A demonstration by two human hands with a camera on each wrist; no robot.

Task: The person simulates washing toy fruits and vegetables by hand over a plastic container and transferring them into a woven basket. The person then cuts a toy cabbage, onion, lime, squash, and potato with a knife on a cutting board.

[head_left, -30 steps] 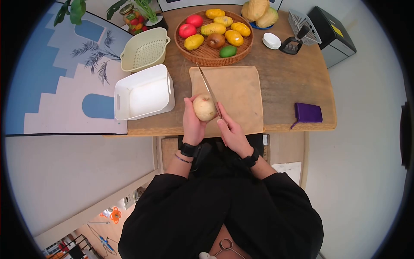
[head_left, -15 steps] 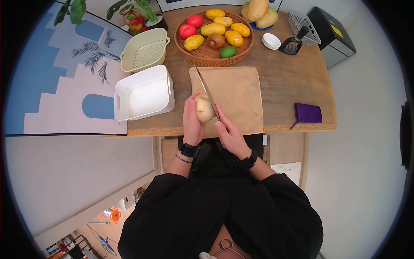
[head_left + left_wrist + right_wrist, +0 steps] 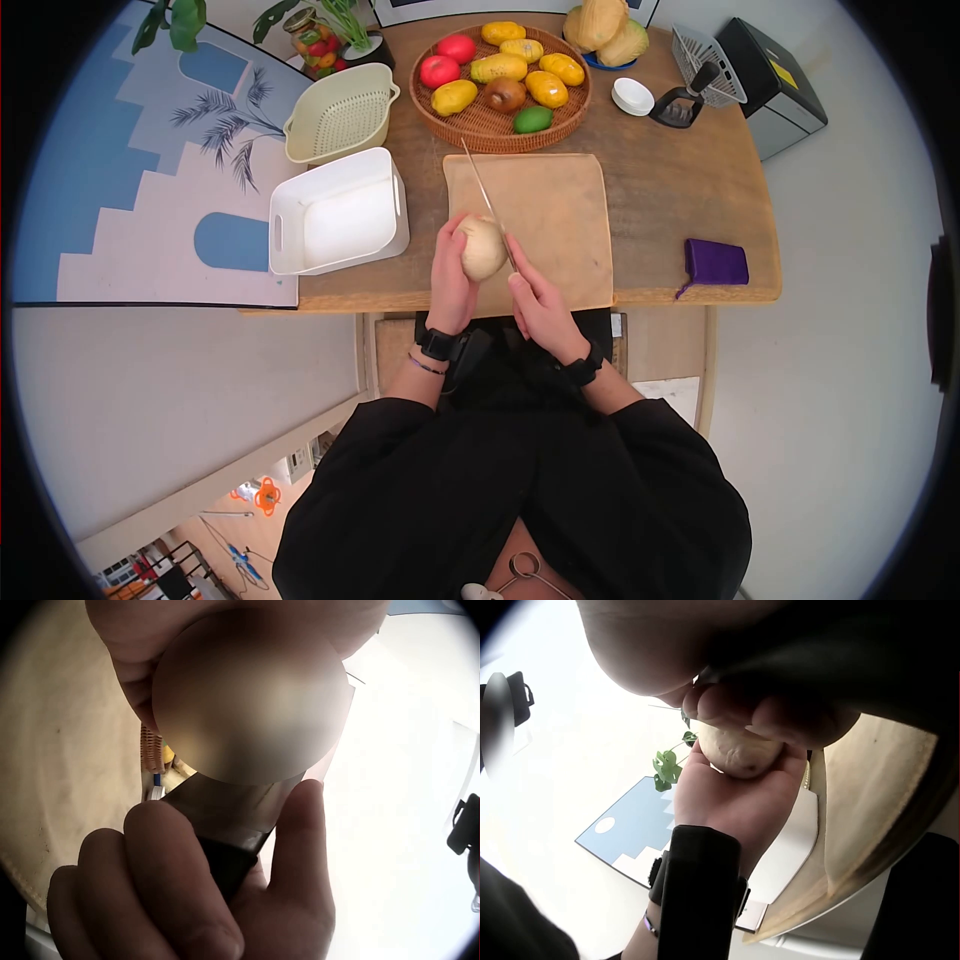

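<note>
A pale, round root vegetable (image 3: 483, 250) rests in the person's left hand (image 3: 453, 285), fingers curled around its left side. The right hand (image 3: 541, 310) grips a kitchen knife (image 3: 484, 188) by its handle, the blade pointing away toward the basket. The blade lies right along the vegetable's right side. In the left wrist view the dark knife handle (image 3: 227, 864) shows between the right fingers, and the vegetable (image 3: 251, 697) is blurred up close. A dark spot marks the vegetable's underside (image 3: 742, 757) in the right wrist view. Both hands are above the near edge of a tan cutting board (image 3: 555, 215).
Beyond the board stands a round wicker basket (image 3: 425, 118) of fruit and vegetables. At left are a white bin (image 3: 340, 225) and a pale green colander (image 3: 342, 115). A purple pouch (image 3: 716, 262), a white bowl (image 3: 632, 96) and a black-handled tool (image 3: 680, 106) lie at right.
The left hand has turned the vegetable, so its marked end no longer faces up. The knife has tilted, its blade now looking thinner, and stays beside the vegetable in the right hand's grip.
</note>
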